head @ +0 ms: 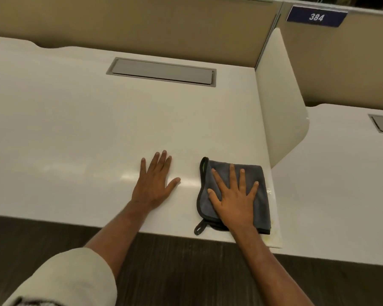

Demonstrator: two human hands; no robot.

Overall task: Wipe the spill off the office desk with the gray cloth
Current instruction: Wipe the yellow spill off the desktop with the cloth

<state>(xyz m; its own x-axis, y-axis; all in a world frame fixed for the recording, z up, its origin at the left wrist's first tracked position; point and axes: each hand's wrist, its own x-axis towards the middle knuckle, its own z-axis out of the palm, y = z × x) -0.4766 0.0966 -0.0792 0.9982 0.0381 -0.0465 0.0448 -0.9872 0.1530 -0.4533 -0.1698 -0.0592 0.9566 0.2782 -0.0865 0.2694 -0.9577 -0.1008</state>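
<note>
The left hand (154,182) lies flat on the white bench (75,129), grip wide. Right of it, the right hand (233,195) presses flat on the folded gray cloth (260,195). Past the cloth, maybe a pale smear (274,235)

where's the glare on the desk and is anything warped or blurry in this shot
Head view: a pale streak of glare runs across the white office desk, from left of the flat left hand to the folded gray cloth under the right hand; wide-angle distortion bows the desk's far edge and the beige partition; the cream sleeve at the bottom is soft.
</note>
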